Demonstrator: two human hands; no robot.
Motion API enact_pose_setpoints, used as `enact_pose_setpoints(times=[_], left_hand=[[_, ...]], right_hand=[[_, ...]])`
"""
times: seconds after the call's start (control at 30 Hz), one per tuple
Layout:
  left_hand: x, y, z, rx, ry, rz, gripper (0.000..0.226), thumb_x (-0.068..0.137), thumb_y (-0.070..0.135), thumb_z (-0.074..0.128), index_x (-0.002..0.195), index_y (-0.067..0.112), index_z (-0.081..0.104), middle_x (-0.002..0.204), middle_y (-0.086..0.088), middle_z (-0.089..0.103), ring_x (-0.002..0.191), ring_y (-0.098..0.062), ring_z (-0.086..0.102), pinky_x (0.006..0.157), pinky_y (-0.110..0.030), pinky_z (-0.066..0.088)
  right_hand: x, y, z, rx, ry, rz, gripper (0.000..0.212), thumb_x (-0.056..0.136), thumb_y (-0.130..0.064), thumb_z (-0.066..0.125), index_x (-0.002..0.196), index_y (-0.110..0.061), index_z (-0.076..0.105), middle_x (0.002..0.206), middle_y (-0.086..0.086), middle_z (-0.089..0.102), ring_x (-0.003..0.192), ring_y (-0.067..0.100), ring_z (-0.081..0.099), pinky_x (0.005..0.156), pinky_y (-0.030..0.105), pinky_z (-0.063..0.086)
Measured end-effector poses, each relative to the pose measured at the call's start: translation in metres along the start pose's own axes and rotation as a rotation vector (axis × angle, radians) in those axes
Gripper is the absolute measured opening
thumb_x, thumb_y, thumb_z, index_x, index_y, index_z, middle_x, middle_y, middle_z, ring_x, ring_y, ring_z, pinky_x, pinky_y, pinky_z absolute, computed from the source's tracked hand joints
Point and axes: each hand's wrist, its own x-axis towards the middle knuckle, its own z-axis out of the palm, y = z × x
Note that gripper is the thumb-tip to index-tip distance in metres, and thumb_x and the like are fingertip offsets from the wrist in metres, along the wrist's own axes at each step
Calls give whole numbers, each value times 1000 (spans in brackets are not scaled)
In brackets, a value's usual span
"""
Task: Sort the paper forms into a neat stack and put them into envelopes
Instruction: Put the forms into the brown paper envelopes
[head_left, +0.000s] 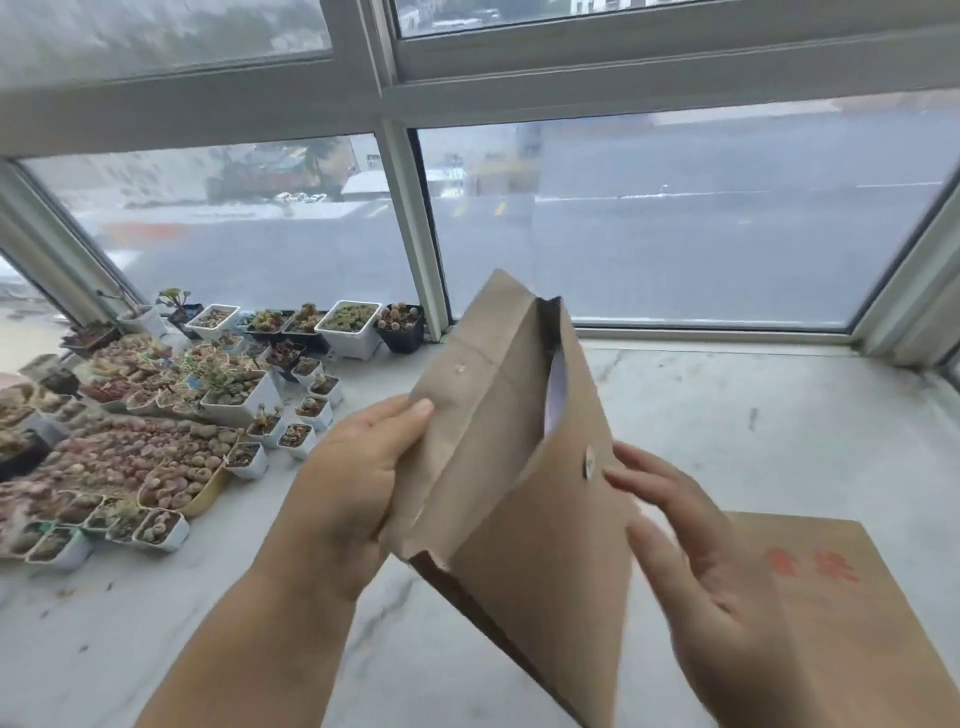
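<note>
**Envelope held open, forms inside**

Brown kraft envelope (524, 499), held up off the sill, tilted with its mouth toward the window. Flap raised and creased, a small round fastener on it; second round fastener on the front face. Mouth gapes; white edge of the paper forms (555, 389) shows inside. Second brown envelope (852, 623) lies flat at lower right, with red printed characters, blurred.

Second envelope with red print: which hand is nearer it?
Right. The right hand hovers directly over the second envelope lying on the sill; the left hand grips the raised envelope, farther left.
</note>
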Motion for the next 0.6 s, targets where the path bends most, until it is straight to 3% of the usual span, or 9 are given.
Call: enact_pose_setpoints(times=[0.1, 0.2, 0.27, 0.3, 0.33, 0.37, 0.43, 0.53, 0.6], left_hand=[[-3, -38, -41, -163, 81, -162, 29, 93, 12, 45, 89, 2, 72, 85, -19, 73, 67, -24, 71, 62, -32, 58], [-14, -118, -82, -222, 168, -432, 35, 96, 17, 42, 113, -6, 63, 108, -26, 68, 97, -35, 67, 95, -49, 49], [-23, -171, -102, -185, 231, -533, 33, 99, 12, 40, 113, -9, 62, 104, -27, 68, 95, -36, 68, 88, -46, 53], [-27, -195, -111, -150, 271, -563, 31, 100, 8, 40, 108, -10, 63, 96, -26, 70, 83, -32, 71, 75, -39, 57], [-31, -216, -120, -113, 321, -587, 28, 100, 4, 40, 103, -12, 64, 86, -23, 72, 72, -28, 71, 62, -33, 57], [-34, -235, -130, -67, 350, -604, 26, 99, 1, 41, 98, -11, 64, 77, -19, 72, 64, -23, 71, 57, -30, 54], [-39, -260, -149, 62, 360, -618, 22, 96, -1, 48, 90, -2, 68, 71, -11, 73, 61, -17, 68, 62, -29, 51], [-37, -283, -173, 404, 220, -563, 11, 80, 18, 61, 75, 16, 71, 76, -4, 73, 70, -15, 64, 70, -32, 52], [-31, -284, -182, 629, 207, -507, 9, 75, 25, 63, 84, 29, 61, 75, 1, 68, 72, -15, 63, 77, -35, 52]], right_hand=[[-17, 33, 38, -313, -140, -158, 47, 88, -62, 47, 123, -33, 61, 142, -16, 50, 132, 2, 42, 111, 14, 22], [-56, 90, 81, -478, -353, -165, 76, 76, -75, 55, 137, -31, 46, 151, -7, 40, 140, 9, 33, 114, 29, 20], [-93, 138, 107, -626, -473, -219, 58, 85, -50, 59, 138, -31, 45, 157, -5, 28, 145, 10, 26, 113, 36, 17], [-111, 159, 116, -701, -540, -239, 41, 95, -37, 46, 135, -31, 46, 160, -4, 21, 147, 10, 18, 113, 39, 16], [-127, 176, 121, -762, -624, -225, 39, 98, -32, 31, 133, -31, 48, 161, -2, 15, 149, 10, 11, 113, 41, 15], [-143, 193, 124, -807, -722, -207, 44, 97, -36, 23, 133, -32, 48, 162, -1, 10, 149, 10, 6, 113, 42, 13], [-163, 215, 125, -871, -851, -148, 50, 93, -48, 23, 134, -34, 48, 163, 0, 6, 150, 10, 2, 113, 43, 10], [-174, 227, 125, -901, -901, -99, 68, 83, -73, 39, 139, -34, 47, 158, 1, 26, 149, 10, 6, 112, 43, 10], [-172, 229, 124, -908, -917, -86, 84, 74, -84, 43, 143, -35, 41, 155, 0, 32, 149, 10, 8, 113, 41, 12]])
